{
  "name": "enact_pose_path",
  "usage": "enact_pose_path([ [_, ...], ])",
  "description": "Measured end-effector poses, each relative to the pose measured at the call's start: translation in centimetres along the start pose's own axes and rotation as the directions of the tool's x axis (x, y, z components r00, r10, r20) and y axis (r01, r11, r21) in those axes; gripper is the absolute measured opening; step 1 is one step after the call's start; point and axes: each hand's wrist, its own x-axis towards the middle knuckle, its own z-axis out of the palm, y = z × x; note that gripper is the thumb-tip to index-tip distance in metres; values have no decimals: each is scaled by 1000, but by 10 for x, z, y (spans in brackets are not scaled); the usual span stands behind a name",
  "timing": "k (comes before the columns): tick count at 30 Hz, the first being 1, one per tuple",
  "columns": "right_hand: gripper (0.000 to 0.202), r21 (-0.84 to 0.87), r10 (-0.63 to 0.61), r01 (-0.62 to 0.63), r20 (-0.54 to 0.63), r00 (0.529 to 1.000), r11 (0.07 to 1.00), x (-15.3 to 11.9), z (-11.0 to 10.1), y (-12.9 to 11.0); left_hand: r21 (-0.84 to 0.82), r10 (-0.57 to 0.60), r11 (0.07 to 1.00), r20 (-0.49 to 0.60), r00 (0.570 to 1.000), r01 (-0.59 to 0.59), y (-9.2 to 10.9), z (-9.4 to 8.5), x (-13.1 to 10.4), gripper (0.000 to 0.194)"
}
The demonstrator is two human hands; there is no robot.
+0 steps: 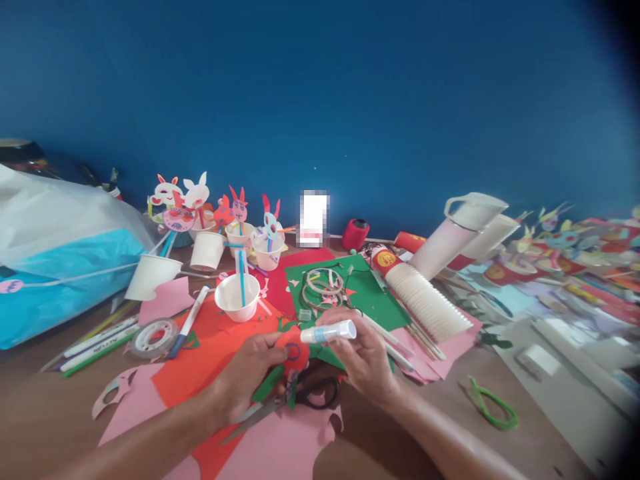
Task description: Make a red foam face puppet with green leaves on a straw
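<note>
Between the thumb and fingers of my left hand is a red paper cutout with a ring drawn on it and green paper pieces around it. My right hand grips a white glue stick, its end close to the cutout's upper edge; whether they touch I cannot tell. Scissors with black handles lie just below both hands, over pink paper. Orange paper spreads beneath my left forearm. A white paper cup with a blue straw in it stands beyond my left hand.
Several paper cups with animal-face straws stand at the back left, beside a blue and white bag. Tape and markers lie left. Right are a stack of paper cups, a white jug and a green loop.
</note>
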Motion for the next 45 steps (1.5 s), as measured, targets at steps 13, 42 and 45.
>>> enact_pose_path([
  [13,19,-288,-135,220,287,948,932,-2,-2,1,-23,21,1000,47,999,-20,-1,0,0,20],
  [42,20,-348,-206,324,335,920,880,0,-8,-1,-20,54,998,92,994,-53,-6,1,1,25],
  [45,19,-373,-169,307,358,918,876,1,-10,-1,-38,58,998,87,994,-55,-7,-1,2,25],
])
